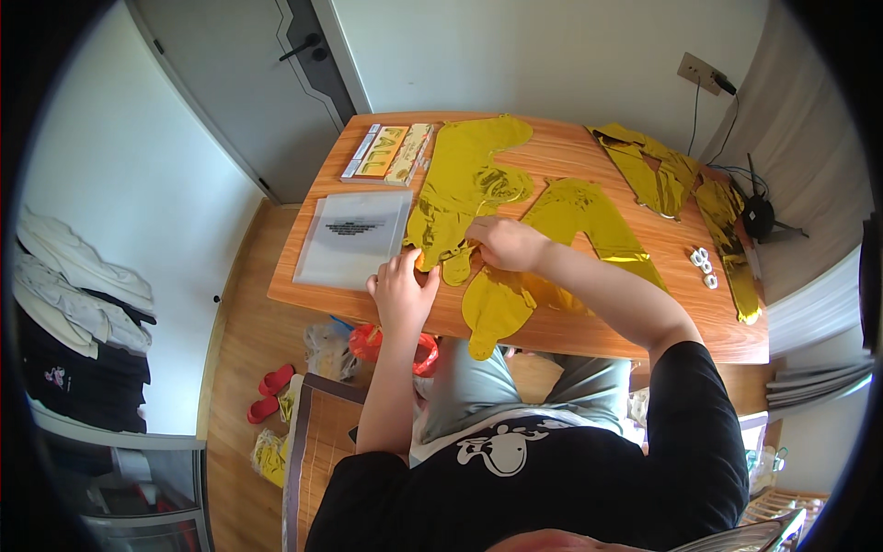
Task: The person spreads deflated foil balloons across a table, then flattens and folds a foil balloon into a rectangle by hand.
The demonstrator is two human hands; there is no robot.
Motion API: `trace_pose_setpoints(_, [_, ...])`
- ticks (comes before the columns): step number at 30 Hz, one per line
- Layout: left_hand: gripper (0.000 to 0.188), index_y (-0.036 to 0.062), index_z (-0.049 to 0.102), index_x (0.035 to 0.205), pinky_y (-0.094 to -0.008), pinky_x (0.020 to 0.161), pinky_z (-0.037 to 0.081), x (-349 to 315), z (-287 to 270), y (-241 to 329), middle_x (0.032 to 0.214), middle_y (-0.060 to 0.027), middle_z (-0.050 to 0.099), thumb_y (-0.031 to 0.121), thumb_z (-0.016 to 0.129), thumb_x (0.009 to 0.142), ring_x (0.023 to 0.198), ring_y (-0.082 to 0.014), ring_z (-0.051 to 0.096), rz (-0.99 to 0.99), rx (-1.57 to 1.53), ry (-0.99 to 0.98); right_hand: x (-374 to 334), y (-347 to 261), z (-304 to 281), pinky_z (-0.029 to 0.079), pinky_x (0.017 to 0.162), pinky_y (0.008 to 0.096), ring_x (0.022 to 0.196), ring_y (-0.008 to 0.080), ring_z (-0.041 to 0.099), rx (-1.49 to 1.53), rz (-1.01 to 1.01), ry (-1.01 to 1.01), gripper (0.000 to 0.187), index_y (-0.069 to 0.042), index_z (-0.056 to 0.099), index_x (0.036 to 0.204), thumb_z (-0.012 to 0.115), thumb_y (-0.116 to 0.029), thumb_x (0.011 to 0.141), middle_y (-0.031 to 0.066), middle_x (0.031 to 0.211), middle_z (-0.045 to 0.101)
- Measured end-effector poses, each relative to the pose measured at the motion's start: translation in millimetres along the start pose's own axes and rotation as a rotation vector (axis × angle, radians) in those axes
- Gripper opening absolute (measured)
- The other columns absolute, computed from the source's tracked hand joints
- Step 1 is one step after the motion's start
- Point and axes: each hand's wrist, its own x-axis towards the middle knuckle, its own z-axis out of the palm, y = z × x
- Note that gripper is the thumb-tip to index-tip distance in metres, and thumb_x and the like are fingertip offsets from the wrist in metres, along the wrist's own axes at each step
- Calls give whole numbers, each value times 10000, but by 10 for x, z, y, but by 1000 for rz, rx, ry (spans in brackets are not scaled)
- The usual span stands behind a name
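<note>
While the right hand (504,245) pinches a flat gold foil balloon (452,179) on the table (563,152) and the left hand (403,291), its grip unclear, sits at the near edge, a hard tug could tear it.

Daylight fills the room evenly and brightly, seemingly from the right, where the curtain (782,147) looks pale and washed. The left wall (138,129) is nearly white. Gold foil pieces (474,152) throw shiny highlights beside dark, mirror-like patches, and the clear plastic sleeve (349,258) has a milky sheen. Shade gathers beneath the table (561,152) and inside the cabinet (120,478), while the black shirt (589,483) loses detail in its folds. The fisheye lens bows the table's edges and leans the door (230,83); a black ring swallows the corners. The middle is fairly sharp, the outer rim softer.
</note>
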Motion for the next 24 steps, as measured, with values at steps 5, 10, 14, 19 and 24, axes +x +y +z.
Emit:
trace_pose_setpoints(5, [404,179,676,1195,-480,964,382,15,10,-1,1076,-12,715,340,809,849,1062,-252,650,-24,-3,-21,-8,65,-114,534,933,459,1091,369,644,85,-134,-30,312,-56,656,1183,706,-130,884,138,1136,668])
trace_pose_setpoints(10, [400,174,674,1194,-478,956,389,32,29,1,1079,-2,715,335,805,852,1060,-247,646,-6,8,-18,3,148,-20,522,974,449,1128,344,638,81,-87,-18,302,-79,687,1175,725,-181,893,125,1146,665])
trace_pose_setpoints(14, [409,170,674,1202,-476,952,392,23,11,-15,1079,-3,714,330,804,849,1064,-248,645,-3,8,-11,39,102,-14,541,940,445,1097,340,655,59,-104,11,288,-65,682,1138,733,-181,880,124,1103,678])
trace_pose_setpoints(19, [403,162,656,1199,-482,944,386,28,11,23,1071,-27,710,338,788,861,1040,-266,641,7,1,-5,76,125,-51,578,846,429,991,327,690,-257,-295,47,258,-51,662,1061,725,-181,847,116,990,690])
trace_pose_setpoints(24, [397,164,659,1196,-483,937,385,14,27,-1,1070,-26,708,338,787,863,1034,-266,642,2,16,-6,160,99,-262,582,848,420,986,315,691,-340,-373,3,255,-55,667,1078,696,-160,847,106,980,689])
